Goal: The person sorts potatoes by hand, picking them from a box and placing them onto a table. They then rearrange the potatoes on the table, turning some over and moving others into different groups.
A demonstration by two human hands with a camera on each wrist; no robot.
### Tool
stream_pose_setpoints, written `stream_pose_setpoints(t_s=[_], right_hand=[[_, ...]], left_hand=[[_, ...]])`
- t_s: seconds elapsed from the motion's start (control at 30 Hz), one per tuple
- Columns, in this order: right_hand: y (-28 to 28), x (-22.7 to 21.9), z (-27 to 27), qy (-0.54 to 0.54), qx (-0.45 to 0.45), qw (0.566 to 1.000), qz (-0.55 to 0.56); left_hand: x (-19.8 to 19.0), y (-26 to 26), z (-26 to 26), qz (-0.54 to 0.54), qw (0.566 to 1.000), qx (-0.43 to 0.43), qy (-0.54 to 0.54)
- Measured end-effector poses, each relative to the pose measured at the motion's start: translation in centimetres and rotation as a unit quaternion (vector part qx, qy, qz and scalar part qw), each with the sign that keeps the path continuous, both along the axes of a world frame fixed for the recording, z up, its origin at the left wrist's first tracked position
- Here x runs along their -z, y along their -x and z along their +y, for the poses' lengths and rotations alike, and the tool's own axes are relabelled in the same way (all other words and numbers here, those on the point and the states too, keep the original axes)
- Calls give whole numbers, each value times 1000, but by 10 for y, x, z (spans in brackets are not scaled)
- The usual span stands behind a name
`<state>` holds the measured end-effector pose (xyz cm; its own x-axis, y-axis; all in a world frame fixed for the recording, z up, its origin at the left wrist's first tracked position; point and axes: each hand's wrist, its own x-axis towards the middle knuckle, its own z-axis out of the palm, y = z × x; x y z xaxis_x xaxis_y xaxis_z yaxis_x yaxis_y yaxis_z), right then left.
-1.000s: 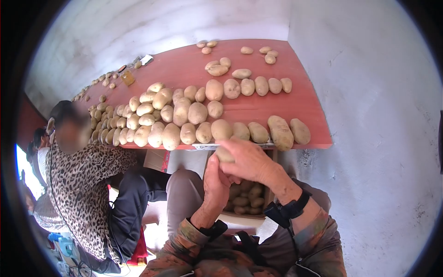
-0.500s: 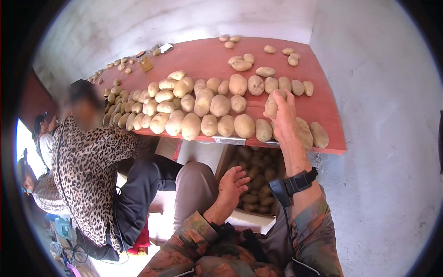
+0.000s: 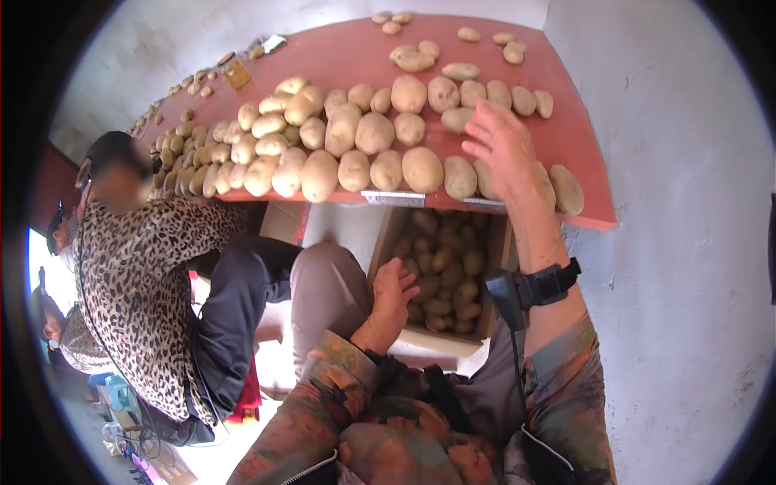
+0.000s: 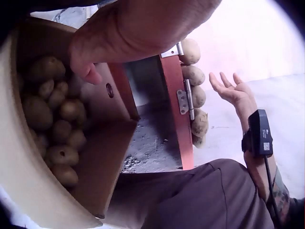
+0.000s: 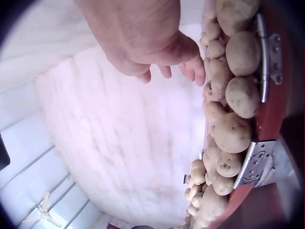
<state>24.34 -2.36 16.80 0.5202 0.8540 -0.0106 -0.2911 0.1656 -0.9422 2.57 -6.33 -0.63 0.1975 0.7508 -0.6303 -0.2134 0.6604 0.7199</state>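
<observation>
My right hand [image 3: 503, 149] hovers over the front of the red table [image 3: 594, 174], fingers straight and apart, holding nothing. Just beyond its fingertips a potato [image 3: 456, 120] lies in the middle row, right of a rounder potato [image 3: 410, 128]. Part of the front row, including a large potato [image 3: 460, 177] and its neighbours, runs under my right wrist and is partly covered. Low at the left side of the cardboard box [image 3: 446, 343] is my left hand [image 3: 392, 295], loosely bent and holding nothing. In the left wrist view, potatoes [image 4: 62, 129] fill the box beneath it.
To the left sits a person in a leopard-print top [image 3: 153, 315], close to the table. Longer rows and heaps of potatoes [image 3: 263, 174] stretch that way. Metal hinges [image 3: 394, 198] line the table's front edge. A wall [image 3: 687, 202] closes off the right side.
Both hands were on a potato; my right hand then carried it over the table and has let go of it in the middle row. The left hand has dropped back beside the box.
</observation>
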Motion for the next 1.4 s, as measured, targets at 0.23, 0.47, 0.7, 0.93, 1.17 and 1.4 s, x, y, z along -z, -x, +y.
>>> stream_pose_setpoints(t_s=[0.23, 0.47, 0.7, 0.93, 1.17, 1.4], right_hand=[[-21, 10, -7, 9, 46, 997, -61], [-27, 4, -27, -3, 19, 999, -50], [-25, -9, -68, 20, -65, 990, -126], [-29, -16, -83, 12, -70, 983, -168], [-28, -16, -94, 35, -47, 979, -194], [-29, -9, -96, 4, -1, 969, -246]], left_hand=[[27, 0, 15, 63, 997, -23, 30], [38, -5, 18, 85, 995, -7, 53], [37, -24, 17, 91, 995, 19, 42], [17, -82, 58, 117, 977, 147, -100], [117, -114, 102, 327, 814, 371, -305], [145, -108, 85, 317, 607, 627, -371]])
